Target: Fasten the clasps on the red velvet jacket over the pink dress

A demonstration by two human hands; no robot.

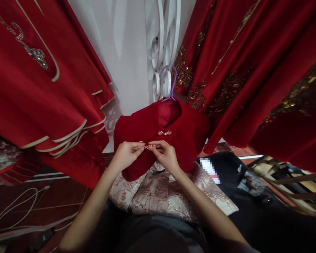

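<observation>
A red garment [139,124] with a round neck opening hangs on a purple hanger [173,82]. Just below its neck sits a gold-and-pearl clasp [164,133]. Lower on the front is a second gold beaded clasp [147,147], pinched between my two hands. My left hand [129,153] has thumb and fingers closed at its left side. My right hand [165,153] pinches its right side, fingertips almost touching the left ones. Small parts of this clasp are hidden by the fingers. Shiny pink-and-gold brocade fabric [163,196] lies below the garment, under my forearms.
Red garments with pale piping [68,105] hang close on the left. Sequined red garments [237,88] hang on the right. A white scrollwork frame [158,45] stands behind the hanger. Cables [28,207] lie on the tiled floor. A slatted wooden piece [297,186] is at right.
</observation>
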